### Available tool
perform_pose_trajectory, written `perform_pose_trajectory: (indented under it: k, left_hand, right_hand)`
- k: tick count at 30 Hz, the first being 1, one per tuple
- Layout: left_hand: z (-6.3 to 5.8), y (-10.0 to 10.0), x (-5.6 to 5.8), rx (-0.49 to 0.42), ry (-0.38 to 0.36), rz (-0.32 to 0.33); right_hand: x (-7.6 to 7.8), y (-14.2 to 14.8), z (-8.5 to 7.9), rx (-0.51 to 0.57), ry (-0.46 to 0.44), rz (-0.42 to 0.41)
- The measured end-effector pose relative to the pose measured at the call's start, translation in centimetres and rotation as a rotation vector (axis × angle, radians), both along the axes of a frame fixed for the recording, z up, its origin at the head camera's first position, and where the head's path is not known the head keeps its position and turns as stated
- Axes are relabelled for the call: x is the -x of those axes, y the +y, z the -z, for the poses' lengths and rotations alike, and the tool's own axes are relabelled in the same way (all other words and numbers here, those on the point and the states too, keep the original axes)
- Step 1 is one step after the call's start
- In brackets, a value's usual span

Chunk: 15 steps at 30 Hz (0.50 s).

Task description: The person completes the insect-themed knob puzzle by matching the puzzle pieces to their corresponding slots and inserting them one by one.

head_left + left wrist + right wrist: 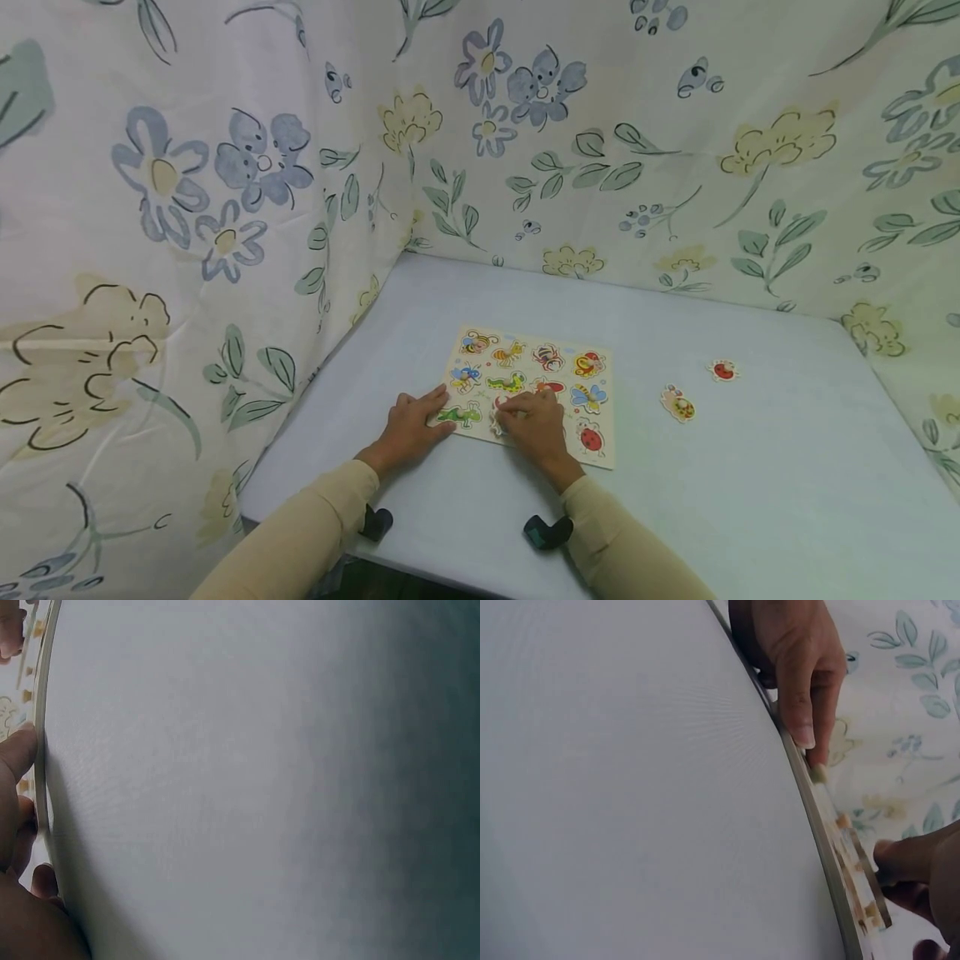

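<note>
A pale wooden peg puzzle board (609, 417) with colourful insect pictures lies on the white table. My left hand (408, 429) rests at its lower left corner, fingers fairly straight, beside a green insect piece (459, 414). In the right wrist view, the left thumb (801, 724) touches the board's edge. My right hand (538, 425) is over the bottom row and pinches a thin wooden puzzle piece (871, 881), which is tilted close over the board. That hand hides the piece's picture and part of the bottom row.
Two loose pieces lie right of the board: a red ladybug piece (724, 371) and a yellowish spotted one (678, 406). Floral curtains (555, 167) hang along the left and back of the table (787, 467). Dark wrist devices (549, 533) sit under both sleeves.
</note>
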State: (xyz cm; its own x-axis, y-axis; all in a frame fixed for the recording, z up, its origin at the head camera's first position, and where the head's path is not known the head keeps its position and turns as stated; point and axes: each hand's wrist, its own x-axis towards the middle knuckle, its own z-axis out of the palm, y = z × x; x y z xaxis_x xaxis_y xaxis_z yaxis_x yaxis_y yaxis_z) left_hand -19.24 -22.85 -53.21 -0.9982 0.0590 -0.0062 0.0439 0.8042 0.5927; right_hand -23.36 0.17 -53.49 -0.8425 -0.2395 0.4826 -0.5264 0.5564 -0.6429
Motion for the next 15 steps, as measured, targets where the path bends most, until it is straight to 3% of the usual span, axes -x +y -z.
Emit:
perform_pose_trajectory:
  k: [15]
  left_hand:
    - [-0.39, 0.18, -0.1, 0.011, -0.002, 0.001]
  right_hand:
    - [0.09, -0.32, 0.61, -0.079, -0.018, 0.029]
